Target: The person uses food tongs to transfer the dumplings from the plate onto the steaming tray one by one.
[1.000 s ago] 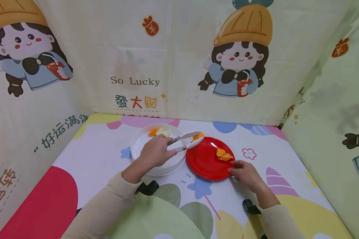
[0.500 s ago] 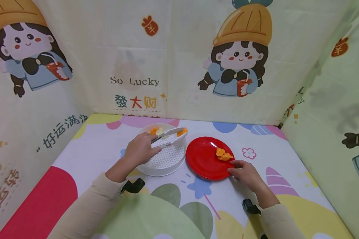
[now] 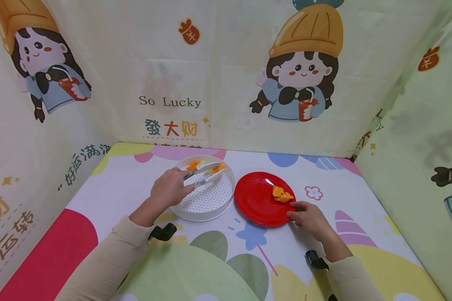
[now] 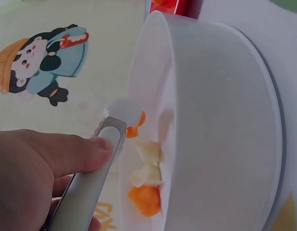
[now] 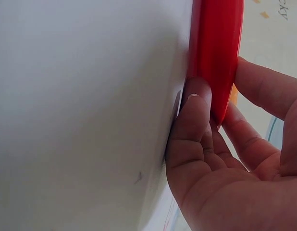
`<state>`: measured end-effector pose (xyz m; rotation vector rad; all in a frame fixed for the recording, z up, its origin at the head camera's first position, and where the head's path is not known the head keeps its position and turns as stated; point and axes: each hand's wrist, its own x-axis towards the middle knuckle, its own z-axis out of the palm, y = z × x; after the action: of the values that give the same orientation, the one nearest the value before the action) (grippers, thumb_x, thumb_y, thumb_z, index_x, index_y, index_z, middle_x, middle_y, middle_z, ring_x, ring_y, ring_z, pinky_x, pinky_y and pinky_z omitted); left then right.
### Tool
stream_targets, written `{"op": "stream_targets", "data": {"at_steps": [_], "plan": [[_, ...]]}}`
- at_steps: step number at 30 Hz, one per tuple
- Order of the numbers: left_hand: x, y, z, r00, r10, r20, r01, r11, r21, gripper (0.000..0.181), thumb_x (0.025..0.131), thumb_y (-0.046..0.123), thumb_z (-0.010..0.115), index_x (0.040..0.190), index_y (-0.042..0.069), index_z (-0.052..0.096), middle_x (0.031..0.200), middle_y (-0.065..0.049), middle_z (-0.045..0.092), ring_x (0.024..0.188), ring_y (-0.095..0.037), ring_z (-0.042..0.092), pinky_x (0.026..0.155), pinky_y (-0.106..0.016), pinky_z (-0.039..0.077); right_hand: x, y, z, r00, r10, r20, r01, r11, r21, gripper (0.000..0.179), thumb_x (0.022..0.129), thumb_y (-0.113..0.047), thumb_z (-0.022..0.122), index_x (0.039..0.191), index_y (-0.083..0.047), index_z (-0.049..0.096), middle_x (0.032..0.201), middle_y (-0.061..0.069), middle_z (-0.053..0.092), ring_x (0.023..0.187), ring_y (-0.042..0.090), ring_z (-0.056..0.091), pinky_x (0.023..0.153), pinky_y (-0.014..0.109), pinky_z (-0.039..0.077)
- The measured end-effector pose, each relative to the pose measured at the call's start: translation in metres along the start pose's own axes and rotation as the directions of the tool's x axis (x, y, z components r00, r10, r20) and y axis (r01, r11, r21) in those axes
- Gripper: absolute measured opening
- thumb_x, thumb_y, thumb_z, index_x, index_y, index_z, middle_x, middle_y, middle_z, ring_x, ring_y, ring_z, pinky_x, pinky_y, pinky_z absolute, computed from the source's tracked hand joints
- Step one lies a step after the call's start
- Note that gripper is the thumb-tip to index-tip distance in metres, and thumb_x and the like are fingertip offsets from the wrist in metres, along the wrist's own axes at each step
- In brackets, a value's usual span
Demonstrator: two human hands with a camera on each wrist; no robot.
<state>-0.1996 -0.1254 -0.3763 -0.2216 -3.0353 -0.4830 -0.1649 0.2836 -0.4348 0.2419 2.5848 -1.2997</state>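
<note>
The person's left hand (image 3: 168,189), left of centre in the frame, gripped a pair of silver metal tongs (image 4: 86,190) with whitish tips, its thumb pressed along the handle and its other fingers curled round behind. Between those tips, over the far right part of a round white container with a perforated floor (image 3: 207,202), I saw a small orange dumpling-shaped piece (image 3: 218,168); whether the tongs squeezed it, I could not tell. Another orange piece (image 4: 145,199) lay inside, beside cream-coloured pieces (image 4: 148,175), near the container's upper edge. Right of the container, at the middle of the frame, sat a round, glossy red plate (image 3: 260,205), with two orange pieces (image 3: 282,195) touching each other at its right side. The right hand (image 3: 309,218) pinched the plate's lower right rim, fingers above and below it. Everything stood on a table (image 3: 128,198) with a colourful cartoon-printed covering.
</note>
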Motion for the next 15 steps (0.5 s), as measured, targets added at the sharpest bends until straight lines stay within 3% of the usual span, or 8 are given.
{"op": "stream_targets", "data": {"at_steps": [8,15], "plan": [[0.003,-0.003,0.009,1.000,0.002,-0.010,-0.002,0.998,0.061,0.054,0.086,0.032,0.078,0.132,0.006,0.066,0.110,-0.016,0.063,0.087,-0.027,0.055,0.064,-0.037,0.056,0.000,-0.001,0.000,1.000,0.005,-0.005,-0.005,1.000,0.000,0.055,0.093,-0.021,0.071,0.137,0.005,0.051,0.115,0.017,0.059,0.087,0.025,0.058,0.071,0.032,0.056],[0.005,-0.002,0.013,1.000,0.005,-0.009,-0.004,0.998,0.057,0.056,0.086,0.033,0.079,0.132,0.004,0.065,0.110,-0.017,0.063,0.088,-0.027,0.055,0.068,-0.038,0.056,-0.001,0.000,0.001,1.000,0.008,-0.009,-0.008,1.000,-0.002,0.055,0.093,-0.022,0.071,0.137,0.004,0.051,0.117,0.017,0.059,0.088,0.025,0.058,0.073,0.032,0.056]]}}
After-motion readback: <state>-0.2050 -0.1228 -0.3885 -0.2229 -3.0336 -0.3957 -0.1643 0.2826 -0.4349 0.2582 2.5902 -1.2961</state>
